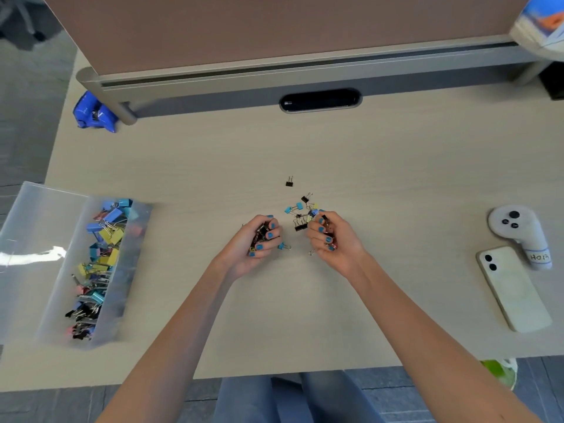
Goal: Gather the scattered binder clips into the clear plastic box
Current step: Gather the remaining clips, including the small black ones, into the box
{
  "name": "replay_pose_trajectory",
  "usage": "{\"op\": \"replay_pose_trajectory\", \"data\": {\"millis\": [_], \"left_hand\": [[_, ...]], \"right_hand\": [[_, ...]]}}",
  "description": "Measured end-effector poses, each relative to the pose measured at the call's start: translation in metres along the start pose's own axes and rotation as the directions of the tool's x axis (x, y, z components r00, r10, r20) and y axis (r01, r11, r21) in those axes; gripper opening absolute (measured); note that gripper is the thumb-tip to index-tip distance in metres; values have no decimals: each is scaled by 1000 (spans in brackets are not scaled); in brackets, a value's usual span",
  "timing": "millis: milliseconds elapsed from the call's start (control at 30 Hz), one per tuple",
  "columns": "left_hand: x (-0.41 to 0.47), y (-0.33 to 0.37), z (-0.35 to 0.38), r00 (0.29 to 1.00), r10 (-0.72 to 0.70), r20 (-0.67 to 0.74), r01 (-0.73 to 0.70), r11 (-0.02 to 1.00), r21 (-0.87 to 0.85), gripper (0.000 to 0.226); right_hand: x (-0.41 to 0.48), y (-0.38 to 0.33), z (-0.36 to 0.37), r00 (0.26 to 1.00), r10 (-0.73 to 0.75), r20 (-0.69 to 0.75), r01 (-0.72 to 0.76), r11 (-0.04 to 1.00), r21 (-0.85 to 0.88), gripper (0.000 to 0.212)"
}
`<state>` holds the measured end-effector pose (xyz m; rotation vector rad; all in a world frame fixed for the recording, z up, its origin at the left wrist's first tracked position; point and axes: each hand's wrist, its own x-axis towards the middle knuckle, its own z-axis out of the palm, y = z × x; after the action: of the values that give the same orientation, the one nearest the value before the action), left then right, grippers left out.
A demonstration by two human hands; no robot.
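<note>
My left hand point(259, 239) is curled around a fistful of small dark binder clips at the desk's middle. My right hand point(331, 236) is closed on more small clips, just right of it. Between and beyond the two hands lies a loose pile of binder clips point(300, 212), blue, black and yellow. One blue clip point(283, 246) rests by my left fingertips, and a single black clip point(289, 182) sits apart, farther back. The clear plastic box point(42, 248) stands at the left edge of the desk, holding several coloured clips along its right side.
A white phone point(512, 288) lies face down at the right, with a grey controller point(515, 230) behind it. A blue toy-like object point(94, 112) sits at the back left by the partition foot. A cable slot point(320, 100) is in the desk's rear.
</note>
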<state>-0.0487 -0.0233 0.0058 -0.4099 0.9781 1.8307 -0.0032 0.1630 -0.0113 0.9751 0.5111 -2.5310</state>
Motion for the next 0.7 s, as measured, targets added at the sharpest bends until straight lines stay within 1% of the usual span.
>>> {"op": "replay_pose_trajectory", "data": {"millis": [67,133,233,300,333,400,467,567,700], "left_hand": [[-2,3,0,1000,-2,3,1,1000,21,26],[-5,5,0,1000,-10,-27,10,1000,1,24],[-11,7,0,984,-8,-176,3,1000,-31,23],[-16,7,0,959,-2,-283,-15,998,-58,24],[-19,8,-2,950,-5,-313,-24,996,-89,24],[-25,8,-8,950,-16,-310,-34,987,-155,24],[-34,9,-15,955,-24,-297,-35,981,-191,23],[-51,12,-25,958,-15,-288,-57,969,-241,24],[-80,16,-44,960,5,-280,-66,976,-207,26]], "right_hand": [[-1,0,1,999,33,24,-34,998,45,30],[-2,0,2,998,61,16,-61,997,40,29],[-2,1,6,996,90,-28,-91,996,-19,28],[-3,4,11,993,84,-79,-92,989,-114,28],[-4,6,14,991,66,-118,-87,980,-178,28],[-6,14,22,982,22,-187,-74,959,-274,26],[-8,22,30,978,5,-209,-63,961,-270,23],[-6,36,42,981,14,-192,-59,971,-231,23],[-2,59,60,989,64,-136,-94,968,-233,30]]}}
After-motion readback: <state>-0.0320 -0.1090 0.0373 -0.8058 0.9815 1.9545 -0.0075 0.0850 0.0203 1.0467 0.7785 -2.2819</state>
